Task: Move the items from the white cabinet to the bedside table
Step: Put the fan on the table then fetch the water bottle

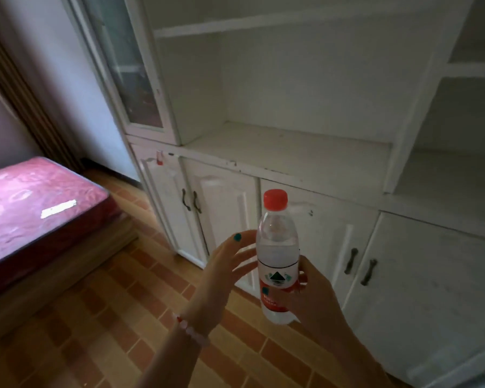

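A clear water bottle with a red cap and a red and white label stands upright in the air in front of the white cabinet. My right hand grips its lower half from the right. My left hand is beside the bottle on the left, fingers spread, fingertips at or near its side. The cabinet's open shelves show no items. The bedside table is out of view.
A bed with a dark red mattress lies at the left on a wooden base. The cabinet's lower doors are closed and a glass door is at upper left. Tiled floor spreads between bed and cabinet.
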Demonstrator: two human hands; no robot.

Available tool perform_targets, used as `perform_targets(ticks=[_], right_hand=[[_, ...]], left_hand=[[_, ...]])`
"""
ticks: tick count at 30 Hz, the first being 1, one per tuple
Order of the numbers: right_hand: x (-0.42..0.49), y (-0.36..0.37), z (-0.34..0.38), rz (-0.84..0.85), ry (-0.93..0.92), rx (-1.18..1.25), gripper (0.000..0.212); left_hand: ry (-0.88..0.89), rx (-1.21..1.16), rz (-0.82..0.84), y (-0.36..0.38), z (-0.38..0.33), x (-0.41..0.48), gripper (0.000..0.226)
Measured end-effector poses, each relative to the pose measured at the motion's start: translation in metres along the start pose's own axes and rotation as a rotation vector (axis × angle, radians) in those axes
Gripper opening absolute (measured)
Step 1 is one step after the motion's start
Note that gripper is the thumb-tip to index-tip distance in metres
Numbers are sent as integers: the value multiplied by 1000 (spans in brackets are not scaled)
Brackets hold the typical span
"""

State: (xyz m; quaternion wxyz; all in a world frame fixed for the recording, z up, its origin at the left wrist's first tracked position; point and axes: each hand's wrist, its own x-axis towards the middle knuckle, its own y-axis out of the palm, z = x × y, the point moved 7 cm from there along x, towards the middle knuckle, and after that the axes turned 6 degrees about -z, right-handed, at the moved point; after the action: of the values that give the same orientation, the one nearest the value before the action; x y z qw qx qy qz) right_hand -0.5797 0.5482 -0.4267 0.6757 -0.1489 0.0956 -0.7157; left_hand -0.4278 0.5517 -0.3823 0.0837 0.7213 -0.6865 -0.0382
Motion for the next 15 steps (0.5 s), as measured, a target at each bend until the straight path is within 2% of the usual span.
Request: perform_targets(ticks=[4, 9, 11, 13, 14, 15], right_hand=[[-6, 63, 32, 116, -68, 23, 43], [-27, 169, 81, 294, -162, 45, 39], [-42, 214, 99, 357, -207, 54, 37], [-59, 260, 115, 416, -234, 56, 36], [-68, 283, 122, 447, -238, 63, 37], [-79, 306, 130, 478, -245, 77, 42]], left_hand=[[13, -43, -154, -68, -20, -23, 62], [62, -36, -310, -172, -46, -62, 34], [69, -44, -377, -216, -57, -84, 46], [71, -74, -451, -261, -66, -106, 73], [80, -67, -487, -283, -71, -118, 79], [94, -43, -523, -304, -75, -131, 73]])
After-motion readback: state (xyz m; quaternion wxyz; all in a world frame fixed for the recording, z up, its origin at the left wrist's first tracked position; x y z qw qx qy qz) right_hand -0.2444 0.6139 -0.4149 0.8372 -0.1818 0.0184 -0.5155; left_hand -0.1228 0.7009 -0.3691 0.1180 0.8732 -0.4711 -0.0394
